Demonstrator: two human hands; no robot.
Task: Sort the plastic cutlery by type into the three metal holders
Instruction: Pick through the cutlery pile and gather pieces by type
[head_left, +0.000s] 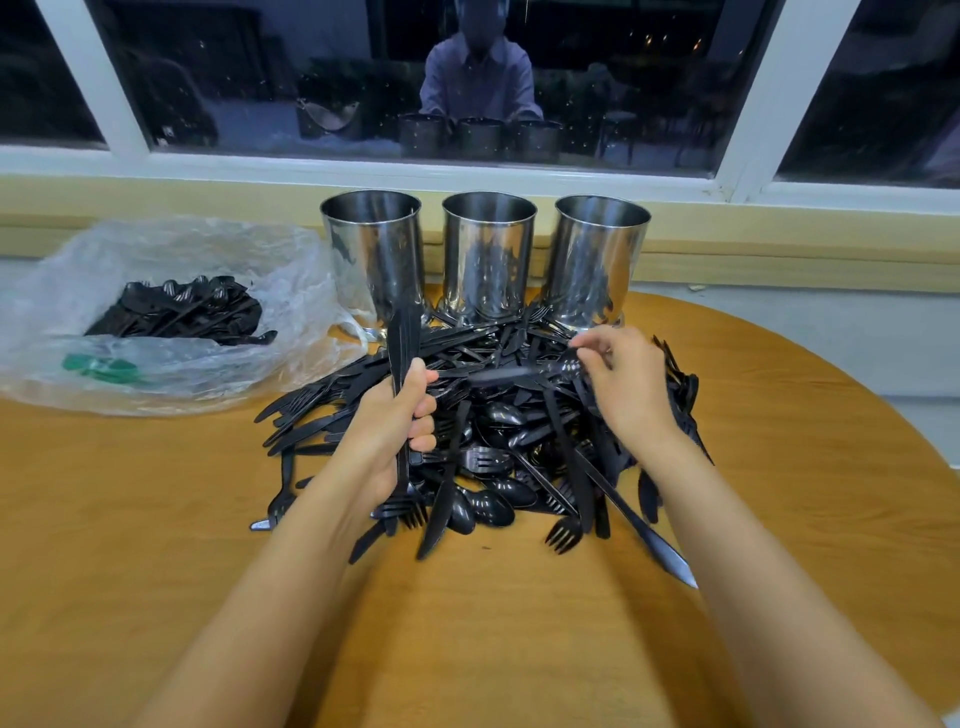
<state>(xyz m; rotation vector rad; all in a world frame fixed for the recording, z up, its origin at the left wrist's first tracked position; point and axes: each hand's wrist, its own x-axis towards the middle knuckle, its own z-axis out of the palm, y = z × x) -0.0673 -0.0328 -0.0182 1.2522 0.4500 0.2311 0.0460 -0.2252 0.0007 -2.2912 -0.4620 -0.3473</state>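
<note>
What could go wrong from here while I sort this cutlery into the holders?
1. The left hand grips a tall bundle close to the left holder; a careless swing might tip it.
2. The right hand pinches a blurred piece over the tangled pile; lifting it may drag others out and scatter them.
3. Everything is black, so types could easily get mixed.
</note>
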